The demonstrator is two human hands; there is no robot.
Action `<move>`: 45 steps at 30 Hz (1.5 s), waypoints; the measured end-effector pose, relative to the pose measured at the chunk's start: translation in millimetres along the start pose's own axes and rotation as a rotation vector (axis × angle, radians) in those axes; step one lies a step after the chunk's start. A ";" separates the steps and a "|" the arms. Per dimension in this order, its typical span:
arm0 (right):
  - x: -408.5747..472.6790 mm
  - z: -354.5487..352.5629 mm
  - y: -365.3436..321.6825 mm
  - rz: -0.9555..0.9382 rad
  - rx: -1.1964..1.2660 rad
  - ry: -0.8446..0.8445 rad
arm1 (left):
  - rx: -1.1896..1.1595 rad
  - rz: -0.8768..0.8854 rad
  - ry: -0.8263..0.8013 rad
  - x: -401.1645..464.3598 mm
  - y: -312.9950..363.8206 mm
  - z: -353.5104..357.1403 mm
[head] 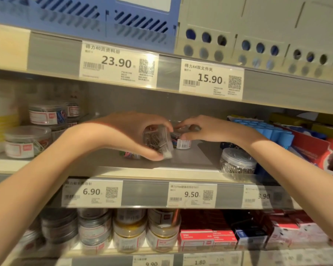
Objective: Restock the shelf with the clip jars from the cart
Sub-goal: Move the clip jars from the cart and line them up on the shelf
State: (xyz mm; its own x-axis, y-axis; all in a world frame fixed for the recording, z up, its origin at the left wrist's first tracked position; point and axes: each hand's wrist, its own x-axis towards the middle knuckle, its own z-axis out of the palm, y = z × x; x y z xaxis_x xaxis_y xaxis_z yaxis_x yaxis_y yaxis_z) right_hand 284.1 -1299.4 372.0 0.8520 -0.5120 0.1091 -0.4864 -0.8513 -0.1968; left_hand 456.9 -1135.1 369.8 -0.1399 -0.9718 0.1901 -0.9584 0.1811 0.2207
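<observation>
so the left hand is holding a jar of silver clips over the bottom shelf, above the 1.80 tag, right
Not quite. The head view shows the left hand holding the jar of silver clips over the middle shelf, above the 6.90 tag, not the bottom shelf.

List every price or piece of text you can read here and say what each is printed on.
"得力40页资料册", "23.90": upper rail tag, left.
"得力A4双文件夹", "15.90": upper rail tag, right.
"6.90": middle rail tag, left.
"9.50": middle rail tag, centre.
"3.90": middle rail tag, right, blurred.
"9.90" and "1.80": bottom rail tags.
Jar labels, box print and small tag lines: too blurred to read.
</observation>
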 end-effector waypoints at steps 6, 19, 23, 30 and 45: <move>-15.1 -5.7 1.8 -0.002 -0.037 0.080 | -0.041 -0.040 0.051 3.3 1.0 4.9; -81.9 -21.9 15.3 0.046 -0.019 0.228 | -0.077 -0.071 -0.056 20.1 7.5 10.6; -95.7 -21.6 16.7 0.039 -0.047 0.265 | -0.019 -0.043 -0.060 22.4 10.5 10.8; -108.5 -17.4 24.3 0.046 -0.079 0.226 | 0.200 0.078 0.016 35.5 18.9 15.1; -139.0 -8.7 31.6 -0.009 -0.143 0.339 | 0.088 0.186 0.071 73.9 63.9 36.5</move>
State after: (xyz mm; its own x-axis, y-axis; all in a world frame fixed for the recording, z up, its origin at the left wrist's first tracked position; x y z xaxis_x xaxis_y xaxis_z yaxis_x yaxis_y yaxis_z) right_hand 148.6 -1256.1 359.1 0.7556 -0.4925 0.4319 -0.5213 -0.8513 -0.0587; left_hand 376.2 -1200.8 363.1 -0.3014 -0.9093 0.2871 -0.9363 0.3391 0.0914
